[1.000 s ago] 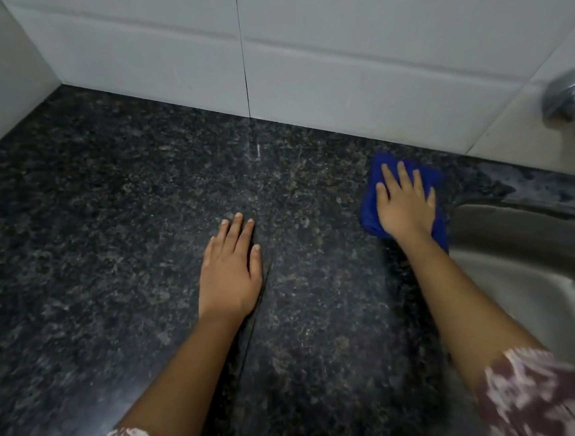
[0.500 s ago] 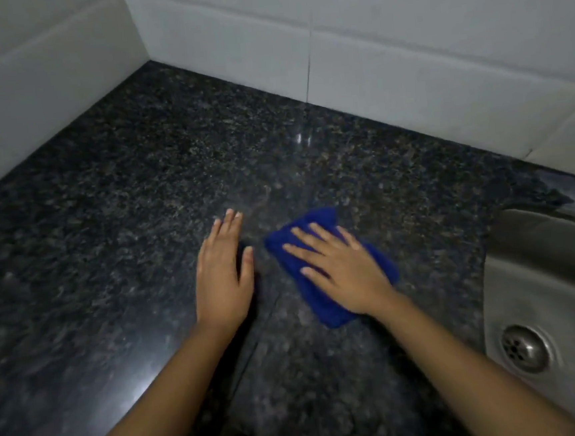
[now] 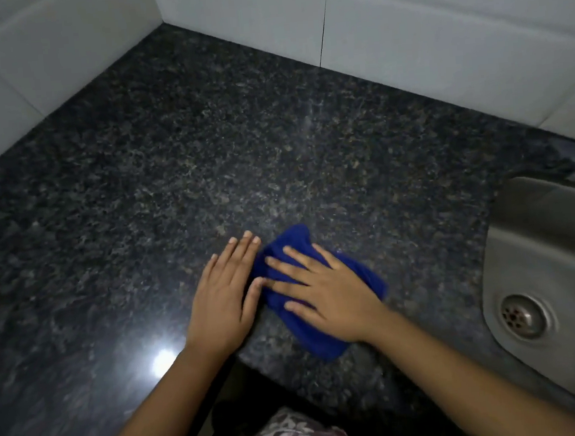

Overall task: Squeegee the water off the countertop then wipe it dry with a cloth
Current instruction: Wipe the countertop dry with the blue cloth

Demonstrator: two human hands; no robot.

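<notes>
blue cloth [image 3: 321, 305] under flat right hand [image 3: 334, 297]

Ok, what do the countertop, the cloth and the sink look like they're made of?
Countertop: polished granite by the look, dark with pale speckles and a sharp light glare; could be an engineered stone. Cloth: soft blue fabric, bunched and matte, possibly microfibre, pressed flat under the right hand. Sink: grey brushed metal, likely stainless steel, with a metal drain strainer.

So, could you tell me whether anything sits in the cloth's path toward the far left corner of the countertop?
Only the left hand, lying flat against the blue cloth under the right hand. Beyond it the countertop looks bare up to the tiled walls.
</notes>
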